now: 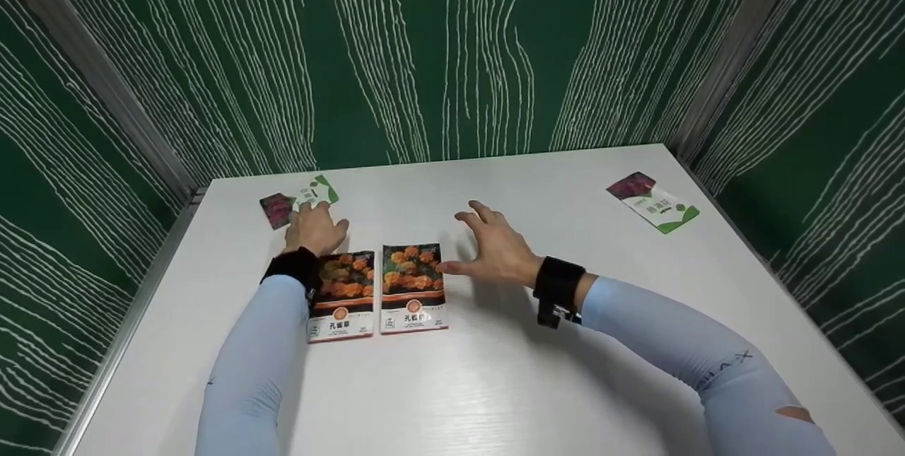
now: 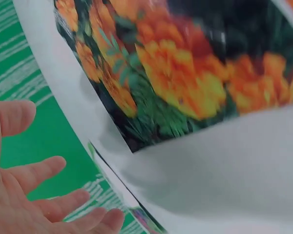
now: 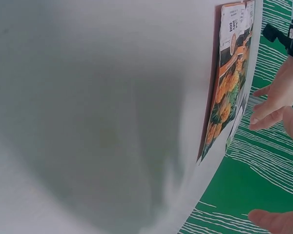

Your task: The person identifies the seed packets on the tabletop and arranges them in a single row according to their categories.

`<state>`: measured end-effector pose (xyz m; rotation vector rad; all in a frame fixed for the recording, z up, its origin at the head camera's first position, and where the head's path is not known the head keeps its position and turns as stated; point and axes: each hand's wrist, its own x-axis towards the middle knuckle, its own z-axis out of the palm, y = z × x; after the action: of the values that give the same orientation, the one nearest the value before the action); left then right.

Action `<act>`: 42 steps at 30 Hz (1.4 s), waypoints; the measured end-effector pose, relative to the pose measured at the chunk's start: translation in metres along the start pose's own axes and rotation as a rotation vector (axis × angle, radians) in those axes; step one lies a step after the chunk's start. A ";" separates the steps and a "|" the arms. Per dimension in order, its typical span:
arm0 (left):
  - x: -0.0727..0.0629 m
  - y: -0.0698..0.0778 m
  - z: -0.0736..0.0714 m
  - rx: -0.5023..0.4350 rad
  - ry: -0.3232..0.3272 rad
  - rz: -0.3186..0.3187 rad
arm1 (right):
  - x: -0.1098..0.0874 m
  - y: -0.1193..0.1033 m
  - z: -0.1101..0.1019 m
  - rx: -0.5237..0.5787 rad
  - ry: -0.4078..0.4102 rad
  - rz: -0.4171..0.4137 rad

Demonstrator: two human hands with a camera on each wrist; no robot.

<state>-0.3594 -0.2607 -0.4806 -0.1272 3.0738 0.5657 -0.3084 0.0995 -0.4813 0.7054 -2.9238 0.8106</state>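
Two seed packets with orange marigold pictures lie side by side on the white table, the left packet (image 1: 343, 300) partly behind my left wrist and the right packet (image 1: 413, 293) fully in sight. My left hand (image 1: 316, 230) reaches past the left one, fingertips overlapping a green-and-white packet (image 1: 311, 191) at the far left in the head view. In the left wrist view its fingers (image 2: 44, 173) are spread and hold nothing. Over the table, my right hand (image 1: 498, 251) has its fingers apart and holds nothing. Its thumb tip overlaps the right marigold packet's edge in the head view.
Another green-and-white packet (image 1: 654, 201) with a purple flower picture lies at the back right of the table (image 1: 495, 385). Green walls (image 1: 452, 53) with white wavy lines stand behind the table and along both sides.
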 end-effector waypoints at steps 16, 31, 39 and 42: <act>0.017 -0.022 -0.009 0.006 -0.094 -0.134 | -0.001 0.003 -0.005 -0.016 -0.023 -0.005; 0.013 -0.028 -0.003 -0.002 -0.200 -0.210 | -0.004 0.004 -0.003 -0.053 -0.033 -0.012; 0.010 -0.030 -0.003 -0.012 -0.239 -0.228 | 0.002 0.002 -0.001 0.010 -0.055 0.001; 0.003 -0.023 -0.010 -0.019 -0.257 -0.223 | 0.004 0.002 -0.001 0.070 -0.068 0.041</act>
<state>-0.3604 -0.2857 -0.4796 -0.3617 2.7582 0.5513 -0.3133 0.1001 -0.4805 0.6939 -2.9928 0.9149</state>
